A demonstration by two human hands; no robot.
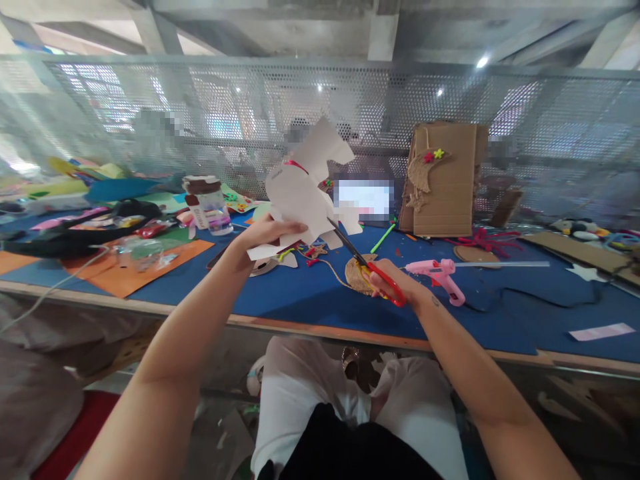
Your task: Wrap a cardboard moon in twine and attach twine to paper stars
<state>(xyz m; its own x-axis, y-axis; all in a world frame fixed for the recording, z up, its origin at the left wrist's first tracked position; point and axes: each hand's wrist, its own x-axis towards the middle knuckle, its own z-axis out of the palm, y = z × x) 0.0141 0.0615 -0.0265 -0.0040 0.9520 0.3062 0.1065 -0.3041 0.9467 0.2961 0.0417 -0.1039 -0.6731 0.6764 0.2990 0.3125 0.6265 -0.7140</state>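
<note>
I have the left hand [270, 233] pinching the white paper [295, 193] between thumb and fingers, so the sheet stands up in front of the grip, above the blue tabletop [300, 293]. The right hand [399, 275] is closed around the red handle of the scissors [357, 255], whose blades reach from that grip to the paper's lower right edge; I cannot tell how far the blades are parted.

Beyond the left hand and off to its left I see a clear bottle [213, 212] standing upright under a brown lid, with something purplish in its lower part; I cannot tell whether that is liquid. Farther left of the same grip, a clear plastic bag [145, 253] lies crumpled on an orange sheet [117, 279], and I cannot make out its contents.

Just below the right hand's grip, a round tan piece [354, 275] lies on the table. To the right of that hand I find a pink glue gun [439, 270], a translucent stick protruding from its back.
</note>
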